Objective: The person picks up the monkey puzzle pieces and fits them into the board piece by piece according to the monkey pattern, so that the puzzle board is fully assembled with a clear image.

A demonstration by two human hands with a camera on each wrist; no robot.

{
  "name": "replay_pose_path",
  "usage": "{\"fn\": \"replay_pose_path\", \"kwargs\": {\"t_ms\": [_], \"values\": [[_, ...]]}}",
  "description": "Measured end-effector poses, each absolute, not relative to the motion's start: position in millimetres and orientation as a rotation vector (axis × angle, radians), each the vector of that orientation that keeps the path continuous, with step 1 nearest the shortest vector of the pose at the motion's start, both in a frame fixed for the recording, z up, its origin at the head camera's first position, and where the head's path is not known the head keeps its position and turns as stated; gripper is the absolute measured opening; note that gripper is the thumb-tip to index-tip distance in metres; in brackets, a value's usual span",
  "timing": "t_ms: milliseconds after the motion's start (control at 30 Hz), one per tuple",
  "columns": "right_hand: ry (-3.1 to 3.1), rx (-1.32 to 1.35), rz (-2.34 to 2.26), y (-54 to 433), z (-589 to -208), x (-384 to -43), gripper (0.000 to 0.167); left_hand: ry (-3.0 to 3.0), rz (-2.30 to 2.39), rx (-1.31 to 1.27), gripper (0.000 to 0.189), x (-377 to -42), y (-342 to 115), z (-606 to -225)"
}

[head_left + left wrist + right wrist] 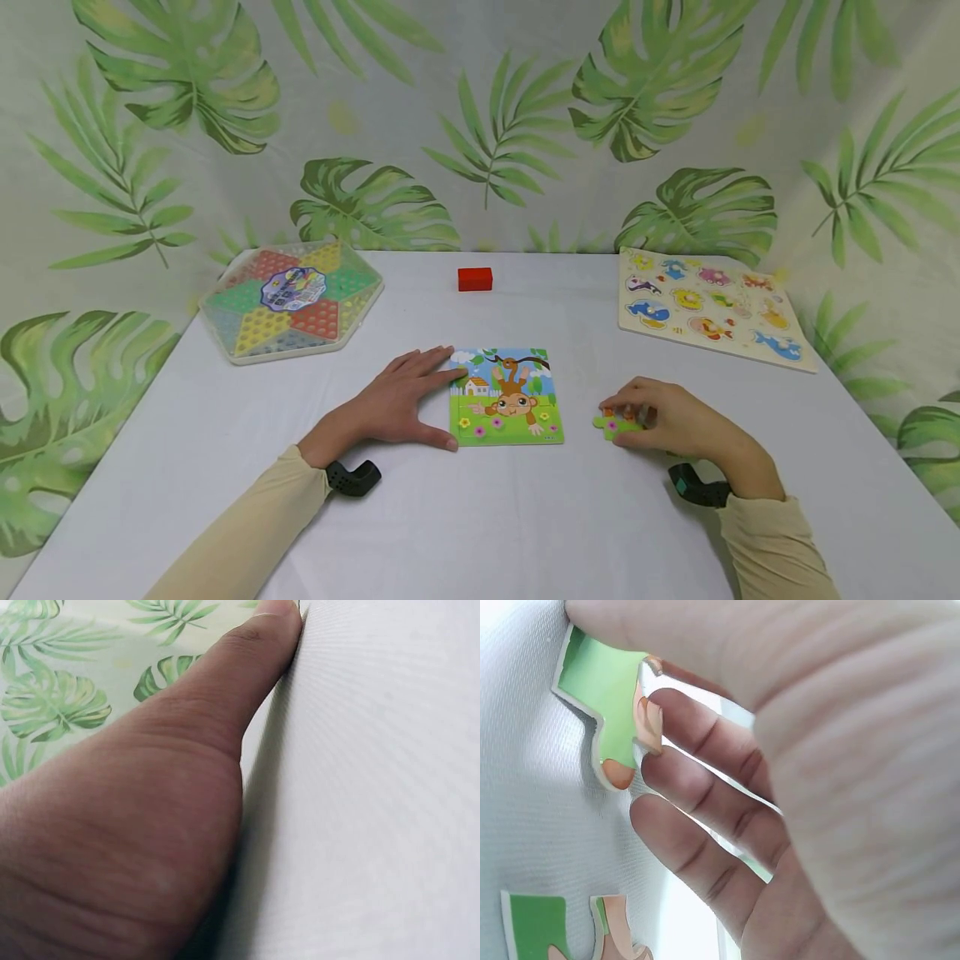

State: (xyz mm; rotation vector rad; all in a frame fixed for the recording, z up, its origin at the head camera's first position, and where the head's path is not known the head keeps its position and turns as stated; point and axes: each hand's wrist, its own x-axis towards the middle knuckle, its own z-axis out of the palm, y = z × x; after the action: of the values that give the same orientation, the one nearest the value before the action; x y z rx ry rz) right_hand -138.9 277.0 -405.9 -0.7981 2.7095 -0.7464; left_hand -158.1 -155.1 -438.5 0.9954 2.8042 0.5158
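Observation:
A square puzzle board [504, 400] with a cartoon monkey picture lies flat on the white table. My left hand [408, 398] rests at its left side with fingers and thumb spread, some fingertips touching the board's edge. In the left wrist view the thumb [225, 682] stretches along the table. To the right of the board my right hand [675, 417] pinches a green jigsaw piece [604, 697] with orange-brown parts between thumb and fingers. The index finger is mostly hidden behind the thumb. Another green and peach piece [538, 922] lies by that hand.
A hexagonal Chinese checkers set [292, 302] lies at the back left. At the back centre sits a red block [475, 279]. A wooden sea-animal peg puzzle [712, 310] is at the back right. Leaf-patterned cloth [525, 125] hangs behind the table.

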Motion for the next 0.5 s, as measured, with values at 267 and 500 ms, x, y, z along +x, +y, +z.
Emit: {"fn": "replay_pose_path", "kwargs": {"t_ms": [267, 500], "values": [[2.711, -0.812, -0.746, 275.4, -404.1, -137.7, 0.04, 2.806, 0.515, 1.003, 0.106, -158.7, -155.4, -438.7], [2.696, -0.808, -0.731, 274.8, -405.9, -138.1, 0.04, 2.807, 0.521, 1.009, 0.106, -158.6, -155.8, -439.3]]}}
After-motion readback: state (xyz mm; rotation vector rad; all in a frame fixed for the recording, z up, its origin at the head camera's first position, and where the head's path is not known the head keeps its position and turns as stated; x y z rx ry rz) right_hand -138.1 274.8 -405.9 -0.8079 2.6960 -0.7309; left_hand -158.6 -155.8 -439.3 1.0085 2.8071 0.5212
